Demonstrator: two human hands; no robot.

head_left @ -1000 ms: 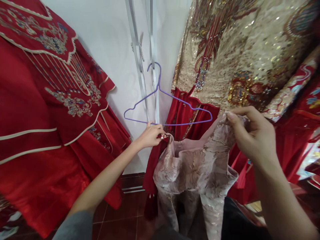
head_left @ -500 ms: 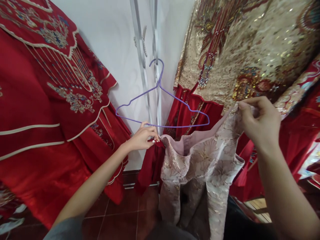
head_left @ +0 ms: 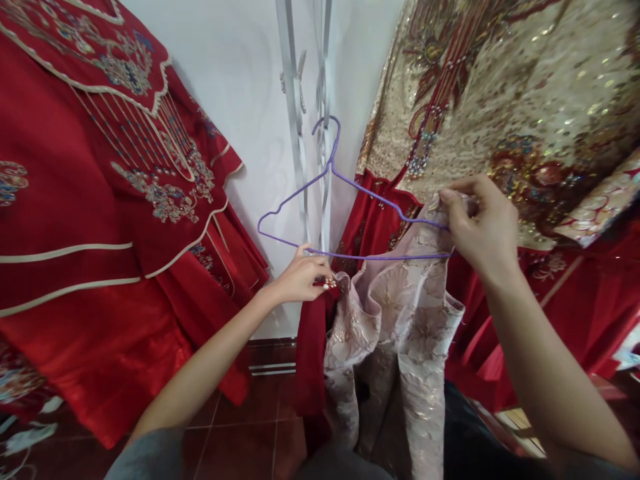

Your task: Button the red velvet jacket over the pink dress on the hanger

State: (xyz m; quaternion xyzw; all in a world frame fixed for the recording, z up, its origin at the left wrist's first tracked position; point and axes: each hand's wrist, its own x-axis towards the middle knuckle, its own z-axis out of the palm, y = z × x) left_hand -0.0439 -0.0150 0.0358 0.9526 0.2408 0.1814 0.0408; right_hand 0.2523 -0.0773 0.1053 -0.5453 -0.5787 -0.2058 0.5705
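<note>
A pale pink brocade dress (head_left: 390,300) with a raised floral pattern is held up between my two hands. My left hand (head_left: 306,277) pinches its left upper edge, beside a small beaded ornament (head_left: 329,283). With fingers closed, my right hand (head_left: 483,223) grips the dress's right shoulder at the right end of a purple hanger (head_left: 320,253). That end of the hanger reaches the shoulder cloth by my fingers; the exact overlap is hidden by the hand. The hanger's left end is bare, above my left hand, and its hook sits on a white metal rack (head_left: 295,120).
Red embroidered garments (head_left: 100,220) with white piping hang at the left. A gold sequined garment (head_left: 480,120) over red skirts hangs at the right. Behind the rack is a white wall (head_left: 225,80); dark red tiles (head_left: 240,433) cover the floor.
My right hand has moved left with the dress shoulder, up to the hanger's right end. My left hand keeps its pinch. The whole view has shifted slightly.
</note>
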